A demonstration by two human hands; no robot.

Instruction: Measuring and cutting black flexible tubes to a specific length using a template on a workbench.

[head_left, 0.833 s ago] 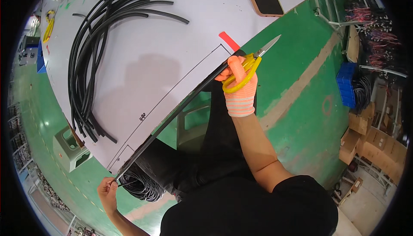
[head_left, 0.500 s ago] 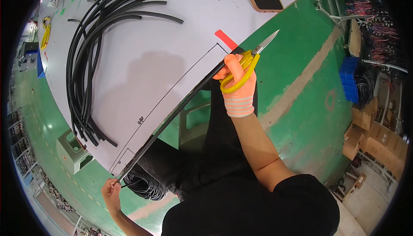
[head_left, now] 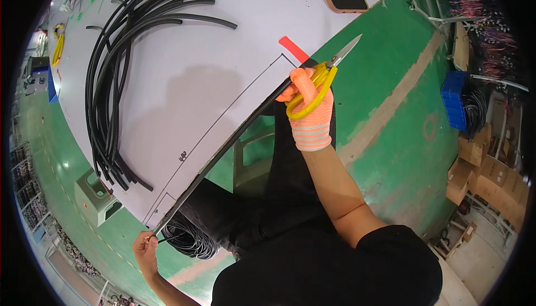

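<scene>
Black tube stretched taut along the table edge, one hand at each end.

Right hand (head_left: 308, 100), in an orange striped glove at centre frame, has its fingers closed through the yellow scissors (head_left: 319, 82) and pinches the upper end of the black tube (head_left: 223, 151); the blades point to the upper right. Left hand (head_left: 146, 249), bare, at the lower left, fingers closed on the tube's lower end. The tube runs diagonally along the grey table (head_left: 223, 55) edge, beside a drawn line. Red tape marker (head_left: 293, 49) just above the gloved hand. Bundle of cut black tubes (head_left: 120, 77) at upper left; black coil (head_left: 187, 238) below the table.
</scene>
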